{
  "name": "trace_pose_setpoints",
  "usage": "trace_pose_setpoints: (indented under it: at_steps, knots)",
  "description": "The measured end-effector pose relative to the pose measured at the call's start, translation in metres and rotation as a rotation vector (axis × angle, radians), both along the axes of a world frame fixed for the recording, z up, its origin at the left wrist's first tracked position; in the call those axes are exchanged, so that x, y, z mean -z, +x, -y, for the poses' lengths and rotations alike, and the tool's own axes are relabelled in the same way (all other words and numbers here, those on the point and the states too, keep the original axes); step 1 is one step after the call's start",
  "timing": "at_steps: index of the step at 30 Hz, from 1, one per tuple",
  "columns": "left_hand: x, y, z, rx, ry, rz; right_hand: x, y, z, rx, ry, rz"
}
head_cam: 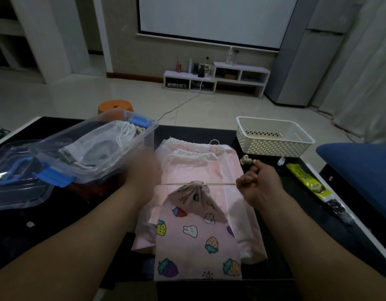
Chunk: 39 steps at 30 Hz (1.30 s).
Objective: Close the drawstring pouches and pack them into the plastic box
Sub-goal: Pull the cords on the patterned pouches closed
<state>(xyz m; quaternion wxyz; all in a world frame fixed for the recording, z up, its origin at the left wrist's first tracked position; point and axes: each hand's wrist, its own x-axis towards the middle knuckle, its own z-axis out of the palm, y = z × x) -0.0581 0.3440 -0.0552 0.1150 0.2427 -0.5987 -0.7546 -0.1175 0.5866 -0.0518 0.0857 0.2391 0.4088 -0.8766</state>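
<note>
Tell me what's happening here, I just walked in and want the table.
A person is cinching the fruit-print pouch: the right hand pinches the drawstring, pulled taut, and the blurred left hand is at its other end. The pouch mouth is gathered shut. It lies on pink pouches still open. The plastic box at left already holds pale pouches.

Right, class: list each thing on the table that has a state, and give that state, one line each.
Printed pouch: mouth cinched shut, cord taut.
Pink pouches: flat, mouths ungathered.
Plastic box: open, mesh pouches inside.
Lid: off, left of the box.
Right hand: grips the cord.
Left hand: blurred, grip unclear.
</note>
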Motion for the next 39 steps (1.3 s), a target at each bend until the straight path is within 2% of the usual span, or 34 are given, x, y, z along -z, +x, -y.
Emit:
trace_pose_setpoints:
  at_steps: [2,3,8,10,14,17,19,23,26,30,32,33,37,39]
  knots:
    - [-0.001,0.003,-0.01,0.065,-0.488,-0.029,0.0,0.001,0.006,-0.016,0.158,-0.048]
    - [-0.001,0.004,-0.016,0.117,-0.626,-0.054,-0.002,0.0,0.01,-0.039,0.251,-0.101]
    - [-0.014,0.002,-0.04,0.511,-0.752,-0.15,-0.033,0.014,0.042,-0.314,0.744,-0.497]
    - [-0.025,-0.002,-0.048,0.582,-0.672,-0.221,-0.046,0.018,0.052,-0.399,0.863,-0.619]
    - [-0.043,-0.009,-0.056,0.62,-0.559,-0.329,-0.053,0.012,0.061,-0.479,0.85,-0.737]
    - [-0.043,-0.019,-0.049,0.608,-0.41,-0.308,-0.047,0.007,0.057,-0.374,0.71,-0.577]
    - [-0.04,-0.023,-0.041,0.599,-0.305,-0.282,-0.035,0.007,0.051,-0.454,0.654,-0.49]
    - [-0.037,-0.031,-0.026,0.537,-0.12,-0.296,-0.012,0.015,0.051,-0.783,0.892,-0.531]
    - [-0.032,-0.036,-0.021,0.471,0.025,-0.281,0.002,0.023,0.055,-0.8,1.002,-0.568]
    - [-0.028,-0.038,-0.022,0.378,0.151,-0.25,0.013,0.026,0.054,-0.752,1.039,-0.585]
    - [-0.027,-0.04,-0.023,0.311,0.047,-0.191,0.014,0.024,0.052,-0.713,1.036,-0.56]
    - [-0.025,-0.041,-0.021,0.286,-0.091,-0.132,0.015,0.023,0.05,-0.691,1.026,-0.531]
    - [0.0,-0.041,0.005,0.386,-0.852,0.26,0.022,0.019,0.044,-0.626,0.964,-0.361]
    - [0.005,-0.037,0.014,0.391,-1.106,0.365,0.025,0.018,0.042,-0.61,0.955,-0.308]
